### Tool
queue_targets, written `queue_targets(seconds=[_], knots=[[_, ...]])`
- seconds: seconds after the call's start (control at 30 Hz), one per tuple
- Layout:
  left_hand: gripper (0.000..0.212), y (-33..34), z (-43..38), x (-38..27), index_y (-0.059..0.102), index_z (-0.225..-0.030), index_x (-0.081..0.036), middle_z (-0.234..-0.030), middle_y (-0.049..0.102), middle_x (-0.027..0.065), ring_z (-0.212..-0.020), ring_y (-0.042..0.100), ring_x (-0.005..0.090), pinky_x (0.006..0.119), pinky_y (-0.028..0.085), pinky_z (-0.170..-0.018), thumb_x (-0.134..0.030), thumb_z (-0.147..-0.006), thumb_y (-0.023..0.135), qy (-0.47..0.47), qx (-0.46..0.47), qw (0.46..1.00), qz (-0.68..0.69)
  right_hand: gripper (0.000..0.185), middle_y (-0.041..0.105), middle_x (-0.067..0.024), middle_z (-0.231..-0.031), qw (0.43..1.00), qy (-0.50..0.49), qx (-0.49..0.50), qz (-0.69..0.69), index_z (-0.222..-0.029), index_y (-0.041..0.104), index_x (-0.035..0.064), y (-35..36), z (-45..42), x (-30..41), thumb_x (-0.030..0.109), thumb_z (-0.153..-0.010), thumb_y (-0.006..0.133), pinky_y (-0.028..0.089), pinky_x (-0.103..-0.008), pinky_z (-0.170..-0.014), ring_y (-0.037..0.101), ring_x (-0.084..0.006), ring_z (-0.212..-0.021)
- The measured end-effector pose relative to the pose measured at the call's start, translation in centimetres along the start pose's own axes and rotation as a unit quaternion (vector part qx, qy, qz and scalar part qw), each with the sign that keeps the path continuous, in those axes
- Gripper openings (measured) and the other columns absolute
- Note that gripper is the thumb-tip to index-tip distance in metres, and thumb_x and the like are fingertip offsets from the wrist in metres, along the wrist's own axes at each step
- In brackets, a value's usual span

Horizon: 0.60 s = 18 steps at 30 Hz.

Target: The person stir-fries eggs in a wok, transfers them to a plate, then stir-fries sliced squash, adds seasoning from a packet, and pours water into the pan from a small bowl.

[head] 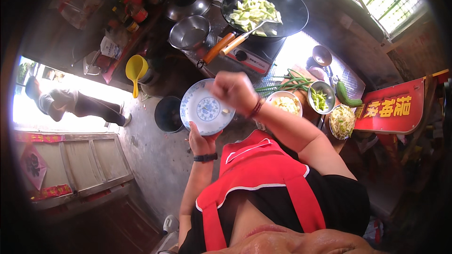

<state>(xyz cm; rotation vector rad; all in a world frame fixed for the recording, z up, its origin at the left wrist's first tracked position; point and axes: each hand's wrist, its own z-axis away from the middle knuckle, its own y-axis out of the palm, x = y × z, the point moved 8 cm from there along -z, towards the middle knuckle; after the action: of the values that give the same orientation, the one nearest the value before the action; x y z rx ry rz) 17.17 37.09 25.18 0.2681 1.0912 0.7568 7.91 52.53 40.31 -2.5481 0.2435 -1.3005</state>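
My left hand (202, 143), with a dark band on its wrist, grips the lower rim of a white plate with a blue floral pattern (190, 113). A few small pale food bits (225, 111) lie on the plate. Over the plate's right side is my right hand (236, 91), blurred and with curled fingers; whether it holds something is unclear. Beyond the plate, a black wok (295, 14) on a gas stove (249, 60) holds pale green vegetable slices (252, 10). A metal spatula (259, 27) rests in the wok, its wooden handle beside the wok's handle (220, 47).
Right of the stove are scallions (291, 82), a bowl of chopped pale food (285, 104), a bowl of green pieces (319, 99), shredded vegetables (342, 121), a cucumber (346, 94) and a ladle (322, 55). Left are a metal basin (189, 32), yellow scoop (136, 68), dark bucket (167, 114) and a person (74, 102) at the doorway.
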Motion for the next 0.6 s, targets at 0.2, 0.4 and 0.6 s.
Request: queue_targets(seconds=[0.2, 0.4, 0.6], knots=[[0.05, 1.2, 0.7, 1.2, 0.036, -0.129, -0.006, -0.12, 0.051, 0.0133, -0.1, 0.058, 0.03, 0.044, 0.055, -0.069, -0.042, -0.094, 0.037, -0.026, 0.005, 1.0, 0.002, 0.041, 0.06, -0.0151, -0.064, 0.926, 0.081, -0.279, 0.242, -0.073, 0.059, 0.0022, -19.5, -10.3, -12.6, 0.04, -0.088, 0.051, 0.045, -0.0392, -0.055, 0.061, -0.0291, -0.061], [0.051, 0.3, 1.1, 0.9, 0.036, -0.129, -0.002, -0.122, 0.049, 0.0146, -0.104, 0.055, 0.0313, 0.047, 0.053, -0.075, -0.039, -0.093, 0.039, 0.017, -0.007, 1.0, 0.0, 0.048, 0.063, -0.0125, -0.106, 0.923, 0.218, -0.137, 0.287, -0.109, 0.06, 0.0061, -22.0, -9.6, -20.6, 0.047, -0.084, 0.053, 0.043, -0.0321, -0.088, 0.057, -0.0235, -0.103], [0.049, -1.0, 2.0, 0.5, 0.04, -0.125, -0.001, -0.116, 0.053, 0.0132, -0.097, 0.059, 0.0276, 0.041, 0.054, -0.071, -0.04, -0.094, 0.039, 0.023, -0.052, 0.997, -0.045, 0.007, 0.065, -0.0093, -0.078, 0.995, 0.075, 0.067, -0.003, -0.082, 0.065, 0.0049, -8.5, -1.2, -9.0, 0.01, -0.077, 0.066, 0.05, -0.0269, -0.06, 0.064, -0.0139, -0.069]])
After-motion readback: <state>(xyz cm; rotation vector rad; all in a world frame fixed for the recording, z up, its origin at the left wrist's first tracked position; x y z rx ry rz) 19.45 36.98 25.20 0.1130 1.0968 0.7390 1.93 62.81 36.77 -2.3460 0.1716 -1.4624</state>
